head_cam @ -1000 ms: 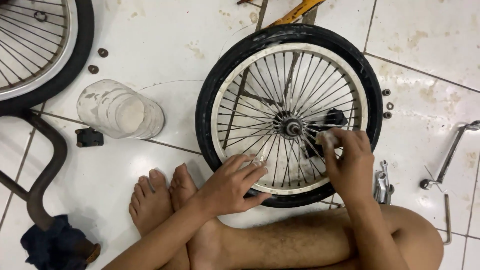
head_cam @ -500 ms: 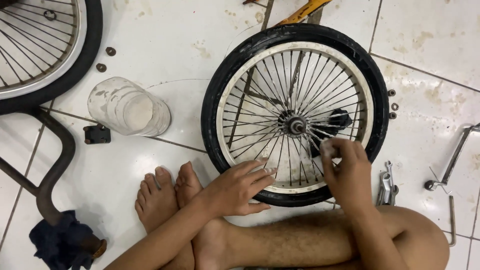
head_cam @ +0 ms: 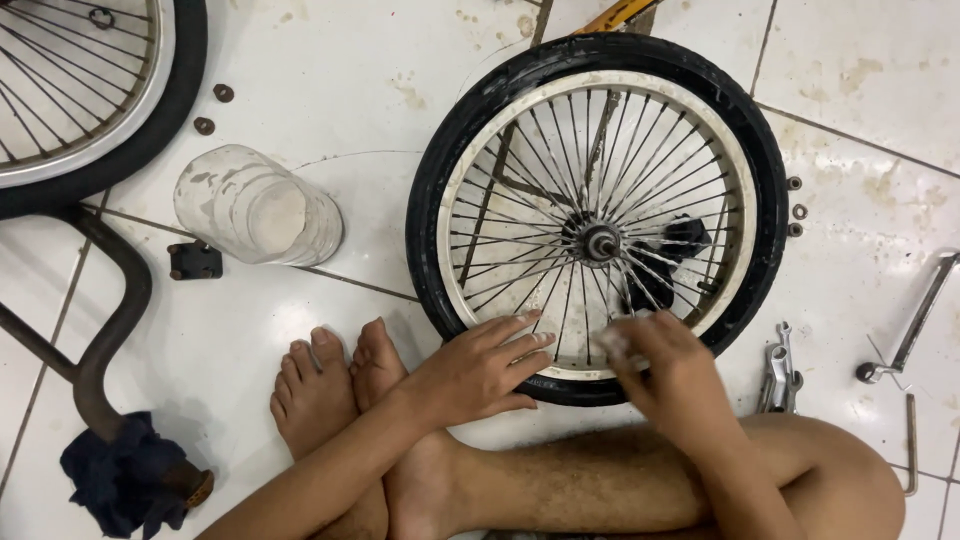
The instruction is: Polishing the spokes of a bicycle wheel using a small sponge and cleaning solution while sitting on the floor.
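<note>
A small bicycle wheel with a black tyre, white rim and metal spokes lies flat on the white tiled floor. My left hand rests open on the near part of its rim and tyre, fingers spread. Over the spokes near the rim, my right hand is blurred and curled around something small and pale, a cloth or pad that I cannot make out clearly. The hub sits just beyond my right hand. My bare feet and crossed legs lie in front of the wheel.
A second, larger wheel lies at the top left. A clear plastic jar lies on its side beside a small black block. Nuts and washers dot the floor. Wrenches and a metal crank lie right; a dark frame tube with cloth left.
My right hand has slid from near the hub toward the near rim and is blurred with motion. My left hand stays on the rim. The view has shifted slightly.
</note>
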